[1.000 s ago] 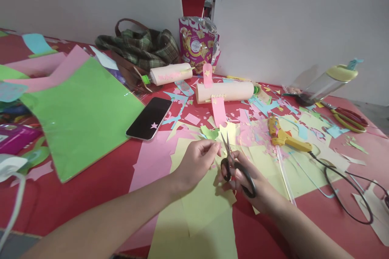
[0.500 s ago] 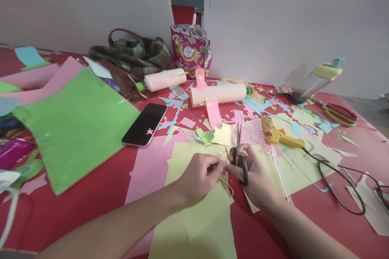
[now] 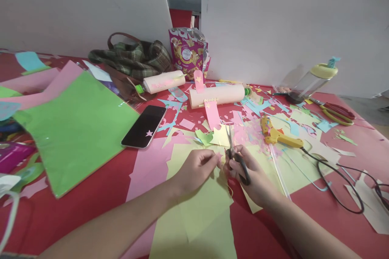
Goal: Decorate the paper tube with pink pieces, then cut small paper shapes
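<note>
- The right hand (image 3: 252, 172) grips black scissors (image 3: 235, 156), fingers through the loops, blades nearly closed and pointing away.
- The left hand (image 3: 196, 170) pinches a small paper scrap (image 3: 219, 158) between fingertips, just beside the scissors, above yellow paper (image 3: 200, 206).

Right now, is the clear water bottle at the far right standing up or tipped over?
Tipped over. The water bottle lies slanted on the red table, its yellow-green lid raised toward the right, next to the red-handled scissors.

left hand (image 3: 196, 168) — fingertips pinched | right hand (image 3: 253, 174) — fingers curled shut | hands nearly touching
</note>
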Motion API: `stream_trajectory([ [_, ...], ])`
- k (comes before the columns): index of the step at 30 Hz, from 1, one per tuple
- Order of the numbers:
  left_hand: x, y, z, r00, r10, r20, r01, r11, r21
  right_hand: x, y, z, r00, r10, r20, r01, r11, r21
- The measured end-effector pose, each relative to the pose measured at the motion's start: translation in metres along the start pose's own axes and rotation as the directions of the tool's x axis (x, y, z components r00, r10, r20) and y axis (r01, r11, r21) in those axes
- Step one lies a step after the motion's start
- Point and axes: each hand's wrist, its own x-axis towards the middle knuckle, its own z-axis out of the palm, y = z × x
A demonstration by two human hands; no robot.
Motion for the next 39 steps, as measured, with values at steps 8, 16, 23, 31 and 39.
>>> stream_trajectory([
  [8,0.007,0.001,-0.014,0.995,-0.003,-0.096,-0.016,0.982,-0.19,-0.004,0.001,-0.003,0.937,0.147,0.318,-0.154,0.988,-0.004],
  [16,0.007,0.002,-0.014,1.0,-0.008,0.031,0.015,0.964,-0.266,-0.004,-0.001,-0.005,0.921,0.149,0.359,-0.149,0.989,-0.027],
  [23,0.008,0.004,-0.015,0.994,-0.005,0.111,0.037,0.957,-0.289,-0.003,-0.002,-0.007,0.911,0.166,0.378,-0.164,0.986,-0.037],
  [31,0.006,0.006,-0.014,0.992,-0.008,0.122,0.041,0.961,-0.272,-0.005,-0.002,-0.007,0.906,0.182,0.382,-0.188,0.982,-0.023],
  [39,0.004,0.007,-0.011,0.994,-0.037,0.105,0.065,0.961,-0.268,-0.004,0.0,-0.007,0.908,0.157,0.388,-0.165,0.986,-0.013],
])
